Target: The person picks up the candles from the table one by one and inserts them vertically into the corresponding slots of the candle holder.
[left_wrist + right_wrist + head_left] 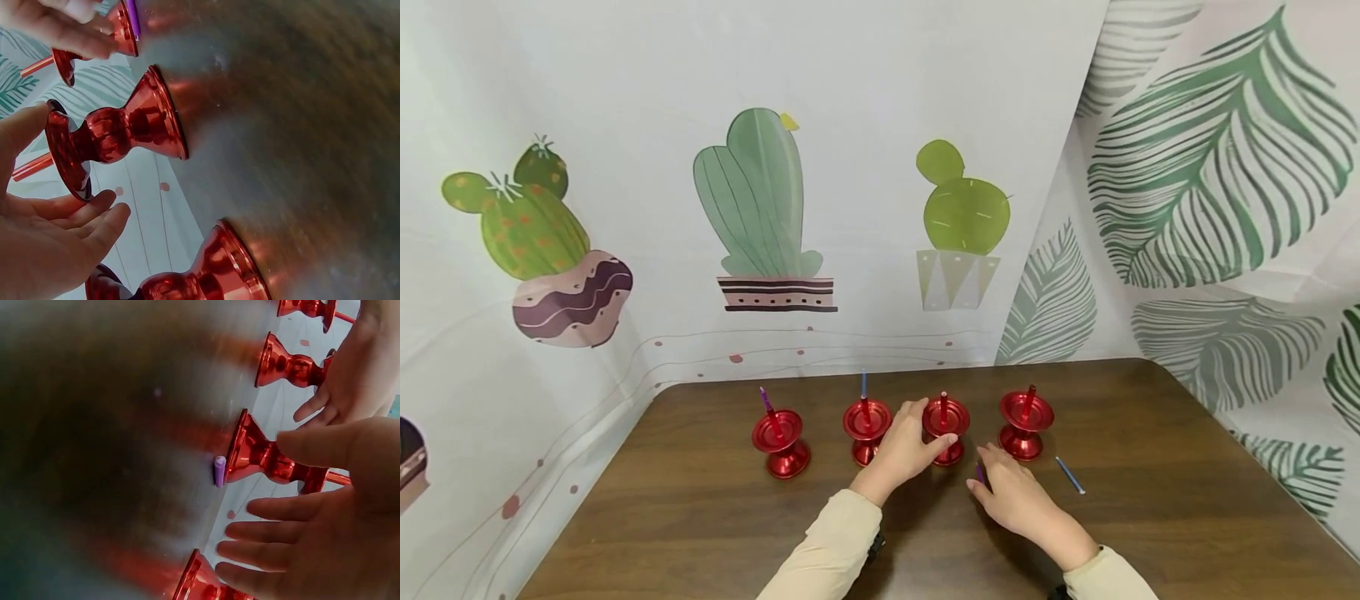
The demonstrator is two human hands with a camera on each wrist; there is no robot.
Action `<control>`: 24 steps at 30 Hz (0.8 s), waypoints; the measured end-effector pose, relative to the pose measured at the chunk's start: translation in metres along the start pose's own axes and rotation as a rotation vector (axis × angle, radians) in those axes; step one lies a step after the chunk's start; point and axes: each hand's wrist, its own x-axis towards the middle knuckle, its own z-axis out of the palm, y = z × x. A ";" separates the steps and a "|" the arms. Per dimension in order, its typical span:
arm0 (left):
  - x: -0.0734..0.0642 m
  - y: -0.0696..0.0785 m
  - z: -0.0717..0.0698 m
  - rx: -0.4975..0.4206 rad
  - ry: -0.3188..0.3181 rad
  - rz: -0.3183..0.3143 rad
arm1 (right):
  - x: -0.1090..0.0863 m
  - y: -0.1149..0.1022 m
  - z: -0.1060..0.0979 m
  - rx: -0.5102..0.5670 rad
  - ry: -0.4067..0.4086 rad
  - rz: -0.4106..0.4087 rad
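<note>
My left hand [901, 450] is at the third red candle holder [957, 414], with thumb and fingers on opposite sides of its dish rim. A red tube [943, 406] stands up from that dish. In the left wrist view the holder's waisted body [112, 133] shows below the dish, its base at the table. My right hand [1015, 493] reaches low over the table, thumb and fingers spread apart. Between them a small purple candle [980, 473] lies on the wood; the right wrist view shows this purple candle [219, 472] close beside the holder's base.
Left of my hands stand a holder [787, 457] with a purple candle [765, 398] in its tube and another holder [857, 423] with a blue candle [863, 384]. A fourth holder [1021, 439] is at the right. Near it a blue candle [1070, 475] lies on the brown table [685, 517].
</note>
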 end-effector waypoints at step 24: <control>-0.001 0.002 0.000 -0.012 0.003 -0.021 | 0.010 -0.002 0.006 -0.203 0.093 -0.084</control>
